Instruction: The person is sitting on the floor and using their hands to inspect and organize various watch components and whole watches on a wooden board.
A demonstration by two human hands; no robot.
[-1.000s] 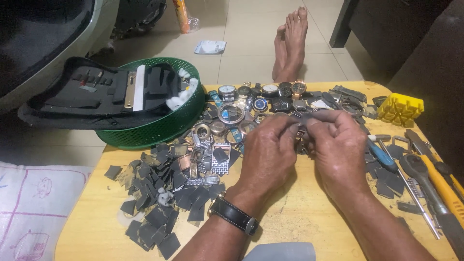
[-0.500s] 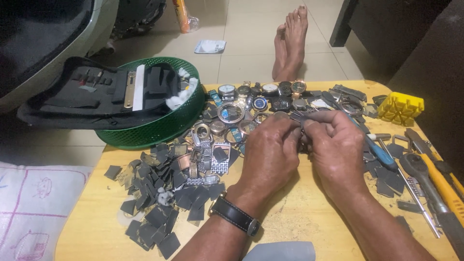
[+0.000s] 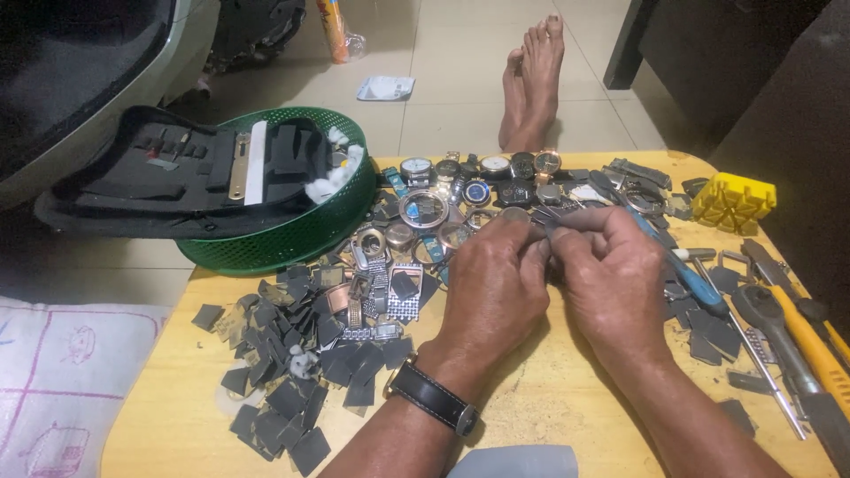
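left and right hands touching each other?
Touching. The head view shows the left hand and right hand pressed fingertip to fingertip above the table, with no gap between them; what they pinch there is too small to tell.

On the surface (image 3: pixel 549 389), both hands meet at the middle, the left hand (image 3: pixel 491 283) touching the right hand (image 3: pixel 611 279). Watches (image 3: pixel 478 177) lie behind them, flat chips (image 3: pixel 292 372) to their left, tools (image 3: pixel 779 327) to their right. A basket (image 3: pixel 292 230) overhangs the surface's far left corner, a tool case (image 3: pixel 177 177) lying in it.
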